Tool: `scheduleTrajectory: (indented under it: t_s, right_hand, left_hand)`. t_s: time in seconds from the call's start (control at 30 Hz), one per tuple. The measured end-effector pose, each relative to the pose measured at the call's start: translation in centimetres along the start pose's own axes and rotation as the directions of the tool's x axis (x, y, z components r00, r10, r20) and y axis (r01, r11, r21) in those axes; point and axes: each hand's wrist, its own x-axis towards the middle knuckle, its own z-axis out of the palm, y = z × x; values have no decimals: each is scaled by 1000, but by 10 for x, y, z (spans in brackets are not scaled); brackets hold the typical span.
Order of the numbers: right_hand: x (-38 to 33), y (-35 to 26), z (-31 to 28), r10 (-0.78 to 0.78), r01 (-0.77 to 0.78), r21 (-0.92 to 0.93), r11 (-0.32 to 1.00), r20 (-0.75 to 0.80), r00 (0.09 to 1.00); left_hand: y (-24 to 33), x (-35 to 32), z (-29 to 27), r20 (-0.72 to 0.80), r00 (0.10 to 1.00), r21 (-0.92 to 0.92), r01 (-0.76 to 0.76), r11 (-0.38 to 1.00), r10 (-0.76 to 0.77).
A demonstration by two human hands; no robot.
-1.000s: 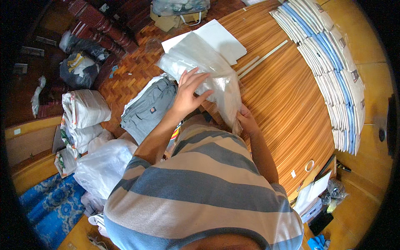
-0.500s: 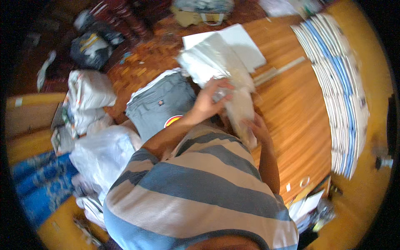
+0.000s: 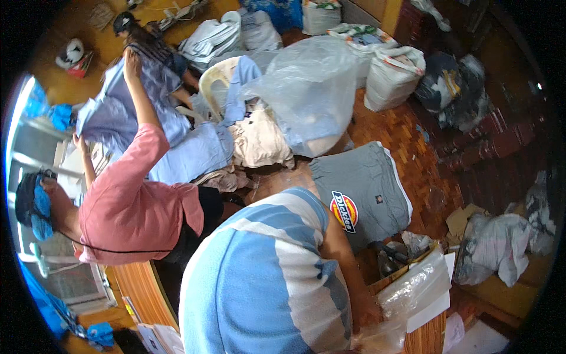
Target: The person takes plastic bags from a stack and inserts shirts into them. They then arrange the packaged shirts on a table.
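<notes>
My left hand is low in the view, at the end of my arm and beside a stack of clear plastic bags. Its fingers are in shadow and hard to make out, so its grip does not show. Under the bags lies a white sheet on a wooden tabletop. Beyond my arm is a folded grey garment with a colourful round emblem. My right hand is out of the picture, beyond my striped sleeve and shoulder.
At left, a co-worker in a pink shirt lifts a light blue garment. Another person is farther back. Clothes and a large clear plastic sack are heaped in the middle. White sacks and black bags stand behind.
The view has swung far to the left, bringing the co-workers and clothes heaps in. The stacked cloth on the right has left the picture, as has my right hand.
</notes>
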Motion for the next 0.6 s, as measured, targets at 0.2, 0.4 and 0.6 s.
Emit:
scheduleTrajectory:
  t_s: [0.2, 0.4, 0.6]
  right_hand:
    - [-17, -37, -14, -88, 92, 73, 993, -57, 995]
    - [-33, -63, -26, -148, 143, 139, 980, 32, 988]
    - [-51, -75, -20, -270, 146, 457, 877, 218, 938]
  left_hand:
    - [18, -9, 19, -59, 994, -87, -100, 991, 95]
    - [50, -43, -27, -73, 989, -350, -147, 925, 130]
    - [88, -109, -43, -320, 947, -527, -170, 833, -9]
